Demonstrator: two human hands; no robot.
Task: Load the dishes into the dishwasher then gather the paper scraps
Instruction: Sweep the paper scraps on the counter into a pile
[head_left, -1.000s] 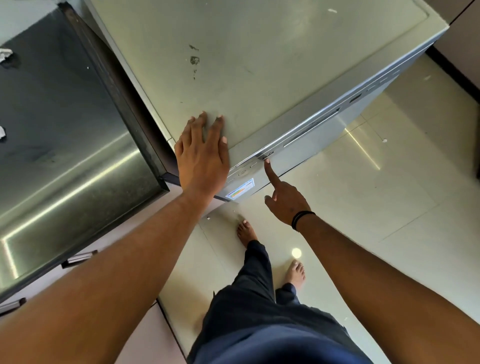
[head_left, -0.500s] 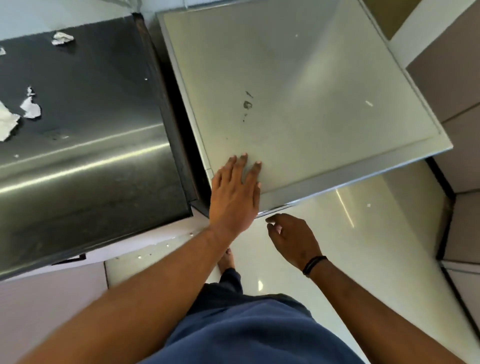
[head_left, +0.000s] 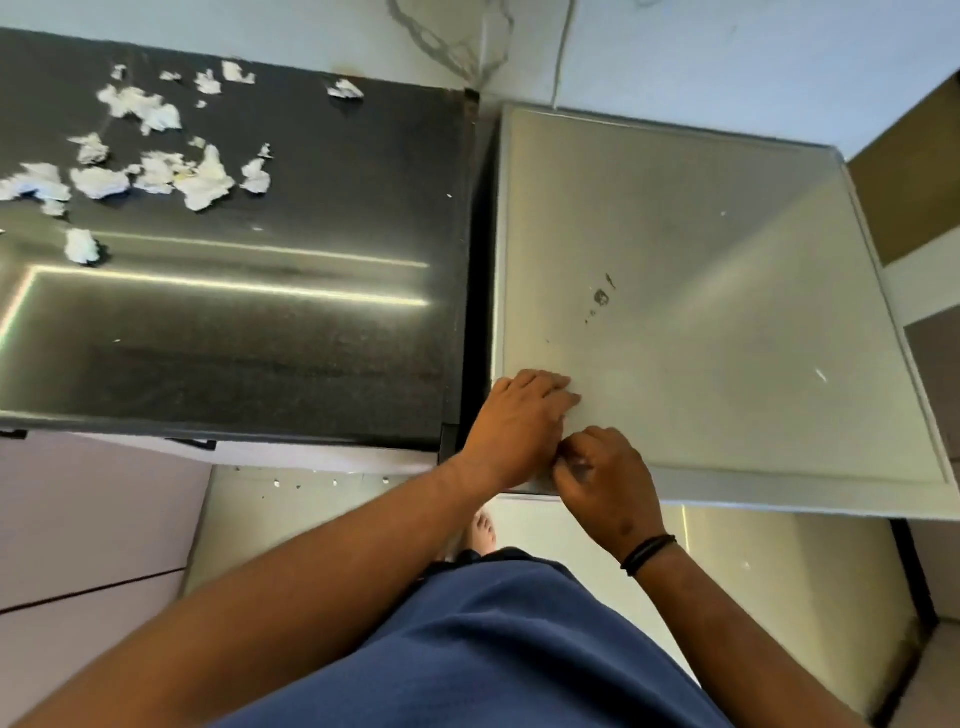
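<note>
White paper scraps (head_left: 156, 156) are seen scattered over the far left part of the dark counter (head_left: 260, 338), most of them bunched near its back edge and one lying apart, nearer the front. No brand, label or writing can be read anywhere. To the right of the counter, just beside its right edge, the grey top of the dishwasher (head_left: 727, 312) is seen from above, with a small dark smudge near its middle. The left hand (head_left: 519, 421) is laid palm down at the front left corner of that top, its fingers bent a little and resting on the surface. The right hand (head_left: 608, 483) is held at the front edge, touching the left hand, with its fingers curled inward; whether anything is pinched in them cannot be told. A black band (head_left: 647, 553) is worn on the right wrist. Both forearms are stretched forward over a blue garment (head_left: 493, 649).
</note>
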